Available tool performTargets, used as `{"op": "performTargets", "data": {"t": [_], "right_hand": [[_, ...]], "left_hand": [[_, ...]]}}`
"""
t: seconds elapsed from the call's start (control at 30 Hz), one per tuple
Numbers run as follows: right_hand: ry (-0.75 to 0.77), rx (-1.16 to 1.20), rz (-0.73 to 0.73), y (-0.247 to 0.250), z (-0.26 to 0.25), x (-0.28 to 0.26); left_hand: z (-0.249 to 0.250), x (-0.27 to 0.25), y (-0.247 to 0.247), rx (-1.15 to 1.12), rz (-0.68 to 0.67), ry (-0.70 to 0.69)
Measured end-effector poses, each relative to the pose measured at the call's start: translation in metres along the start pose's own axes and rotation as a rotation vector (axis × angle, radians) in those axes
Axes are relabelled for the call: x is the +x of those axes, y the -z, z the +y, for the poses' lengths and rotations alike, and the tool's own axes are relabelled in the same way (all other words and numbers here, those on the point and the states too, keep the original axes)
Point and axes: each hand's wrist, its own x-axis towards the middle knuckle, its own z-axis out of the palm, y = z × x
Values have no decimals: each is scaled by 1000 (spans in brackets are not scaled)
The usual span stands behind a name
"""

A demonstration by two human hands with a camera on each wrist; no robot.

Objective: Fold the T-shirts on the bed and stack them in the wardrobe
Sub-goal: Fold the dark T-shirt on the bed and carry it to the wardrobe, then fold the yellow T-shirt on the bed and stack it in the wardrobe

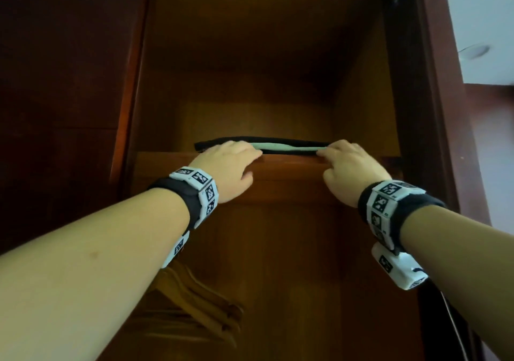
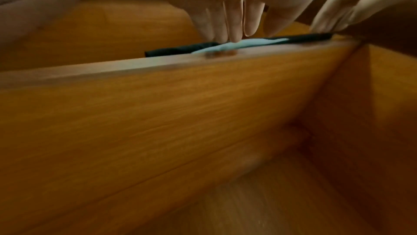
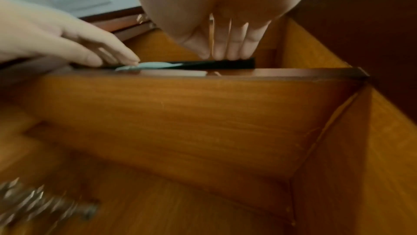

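We are stacking: the folded shirts point(image 1: 278, 145), black with a pale green layer between, lie on the wardrobe shelf point(image 1: 292, 163) at its front edge. Our left hand point(image 1: 226, 170) rests on their left end, fingers straight and flat; our right hand point(image 1: 351, 171) lies on the right end, fingers straight together, nothing pinched. Next, we judge, a push deeper, then squaring the edges. Below our wrists hang wooden hangers point(image 1: 192, 302); nothing blocks the shelf behind the pile.
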Motion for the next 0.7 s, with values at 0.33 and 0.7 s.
{"op": "performTargets", "data": {"t": [0.33, 0.7], "right_hand": [[0, -132, -18, -14, 7, 12], [-178, -47, -21, 50, 13, -7]], "left_hand": [[7, 9, -5, 27, -93, 98], [22, 8, 31, -122, 43, 217]]}}
